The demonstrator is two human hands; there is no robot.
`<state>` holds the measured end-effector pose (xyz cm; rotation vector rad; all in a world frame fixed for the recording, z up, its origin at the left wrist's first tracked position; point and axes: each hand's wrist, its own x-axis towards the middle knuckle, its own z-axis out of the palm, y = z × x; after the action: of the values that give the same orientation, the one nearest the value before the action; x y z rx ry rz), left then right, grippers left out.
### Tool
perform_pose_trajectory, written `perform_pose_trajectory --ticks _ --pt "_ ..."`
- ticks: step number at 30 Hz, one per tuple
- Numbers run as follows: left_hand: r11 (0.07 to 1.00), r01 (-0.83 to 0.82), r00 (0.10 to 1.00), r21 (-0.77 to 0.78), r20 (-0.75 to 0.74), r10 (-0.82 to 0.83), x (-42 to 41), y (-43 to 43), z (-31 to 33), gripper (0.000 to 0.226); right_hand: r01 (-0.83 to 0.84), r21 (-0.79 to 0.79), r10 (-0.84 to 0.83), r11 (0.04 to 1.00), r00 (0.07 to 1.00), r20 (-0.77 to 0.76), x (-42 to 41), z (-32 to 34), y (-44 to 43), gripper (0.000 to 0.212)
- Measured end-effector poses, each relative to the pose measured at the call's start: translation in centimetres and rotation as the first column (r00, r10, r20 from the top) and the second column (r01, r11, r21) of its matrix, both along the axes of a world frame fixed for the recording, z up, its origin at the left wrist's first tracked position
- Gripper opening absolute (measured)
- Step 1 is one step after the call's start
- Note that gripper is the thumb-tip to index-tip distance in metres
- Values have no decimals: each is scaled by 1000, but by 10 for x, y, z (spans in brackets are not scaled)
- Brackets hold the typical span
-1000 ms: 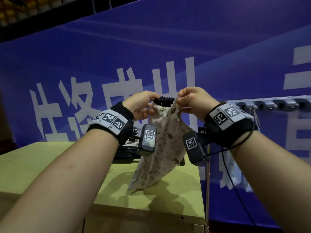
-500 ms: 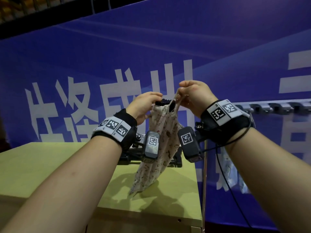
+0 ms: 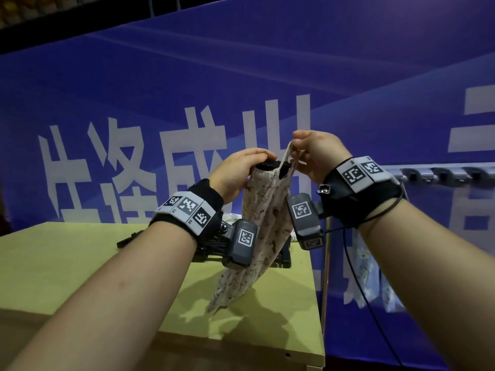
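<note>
The left hand curls round the patterned pouch at its neck; at three o'clock the right hand pinches the drawstring.

**Bag Held Up Over the Surface's Right End**

The cloth bag is held between both hands. The left hand is closed over its mouth from the left, and its top edge is pinched slightly higher by the right hand. Its lower tip is hung down to the surface; contact cannot be told. A folded frame is laid on the surface behind the bag. A banner is hung behind everything. A rail is mounted to the right, with a cloth hung beneath it.
</note>
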<state>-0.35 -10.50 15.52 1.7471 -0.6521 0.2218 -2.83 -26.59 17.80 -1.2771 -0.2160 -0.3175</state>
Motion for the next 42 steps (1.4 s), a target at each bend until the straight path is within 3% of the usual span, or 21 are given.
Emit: perform_pose_trajectory --ticks 5,10,13,21,34,38,42 --pt "999 -3 1000 33 30 2 1 0 -4 30 2 -29 1 1000 995 97 3 -1 -2 26" --pt "997 -1 997 80 75 -5 1 -7 -9 16 -26 -61 37 998 983 181 -1 1 0 26" --pt "998 10 998 68 63 -14 -1 -9 -10 23 -21 -61 33 998 979 201 -6 5 2 27" --pt "995 -27 996 97 89 18 -5 -18 -16 36 46 -27 -40 999 982 182 -17 12 -1 28" --pt "979 -100 977 177 204 63 -1 -39 -24 20 91 -67 -80 994 984 158 -24 1 -38 27" --pt "976 -122 969 182 234 78 1 -47 -26 17 150 -161 -125 975 980 157 -14 -10 -51 26" --pt "958 -166 967 234 227 112 6 -51 -21 15 255 -400 -193 880 963 189 -4 -18 -61 11"
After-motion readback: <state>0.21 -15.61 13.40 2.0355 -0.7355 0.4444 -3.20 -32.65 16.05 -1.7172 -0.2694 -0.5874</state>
